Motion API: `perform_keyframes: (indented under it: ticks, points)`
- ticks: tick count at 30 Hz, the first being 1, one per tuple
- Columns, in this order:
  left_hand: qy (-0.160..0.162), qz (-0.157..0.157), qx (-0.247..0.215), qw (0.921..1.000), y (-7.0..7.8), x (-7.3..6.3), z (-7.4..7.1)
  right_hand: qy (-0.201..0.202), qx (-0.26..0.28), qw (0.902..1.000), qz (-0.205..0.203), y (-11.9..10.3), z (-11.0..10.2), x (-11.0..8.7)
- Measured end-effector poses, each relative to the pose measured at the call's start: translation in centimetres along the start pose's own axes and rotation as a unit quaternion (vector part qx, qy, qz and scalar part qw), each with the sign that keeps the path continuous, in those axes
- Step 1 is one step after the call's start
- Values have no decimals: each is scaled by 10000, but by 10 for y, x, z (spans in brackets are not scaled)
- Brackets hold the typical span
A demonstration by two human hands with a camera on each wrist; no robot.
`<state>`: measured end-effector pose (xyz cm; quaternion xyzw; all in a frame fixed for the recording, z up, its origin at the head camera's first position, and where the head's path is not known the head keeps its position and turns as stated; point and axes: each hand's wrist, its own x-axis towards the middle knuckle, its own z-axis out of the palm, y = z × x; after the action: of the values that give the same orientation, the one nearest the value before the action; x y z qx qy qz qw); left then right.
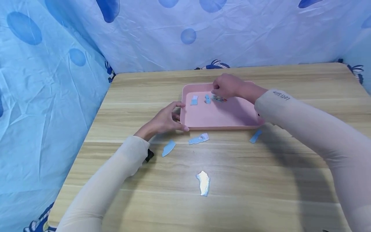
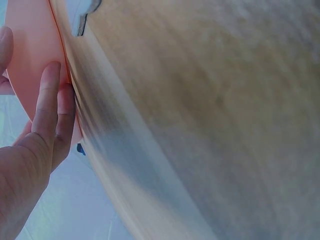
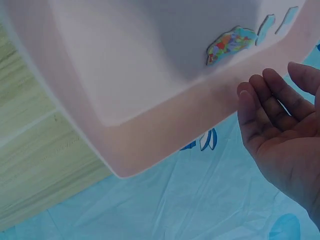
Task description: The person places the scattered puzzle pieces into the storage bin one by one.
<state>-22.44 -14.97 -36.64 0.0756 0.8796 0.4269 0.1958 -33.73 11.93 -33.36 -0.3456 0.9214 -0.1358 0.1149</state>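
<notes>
A shallow pink tray (image 1: 223, 120) lies on the wooden table. My left hand (image 1: 168, 117) grips its left end near the front corner, fingers against the outside (image 2: 50, 95). Over the tray's back edge is my right hand (image 1: 227, 85); in the right wrist view its fingers (image 3: 275, 92) are loosely bent, with nothing between them. Below it lies a multicoloured flat puzzle piece (image 3: 231, 45), partly hidden by the hand in the head view. Beside that are a small blue piece (image 1: 207, 99) and a blue-and-white piece (image 1: 194, 100).
Outside the tray, in front, lie a blue piece (image 1: 168, 148), a blue-and-white strip (image 1: 199, 138) and a small blue piece (image 1: 255, 136). Nearer me a piece shines with glare (image 1: 204, 183). A blue patterned sheet (image 1: 188, 53) hangs behind the table (image 1: 139, 93).
</notes>
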Motion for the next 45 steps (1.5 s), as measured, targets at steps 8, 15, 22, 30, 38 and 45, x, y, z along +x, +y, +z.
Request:
perform_keyframes:
  ticks: [8,15,22,30,38,45]
  points:
    - [50,-51,39,10000,0,-1,-1,366,-190,9990,-172,-9,-9,-9]
    - [74,-83,-11,9999,-1,-3,0,1123,-642,9865,-1009,-29,-7,-28]
    - [47,-45,-106,9999,-1,-4,-1,1725,-989,9615,-1897,-64,1,-43]
    - [79,1,-90,9999,0,-7,-2,2059,-1248,9314,-2730,-91,12,-54]
    - [26,102,-197,9998,-1,-5,-2,1342,-1067,9445,-2804,-111,28,-67]
    - [44,111,-124,9999,1,-3,-3,790,-1024,9543,-2694,-119,46,-77]
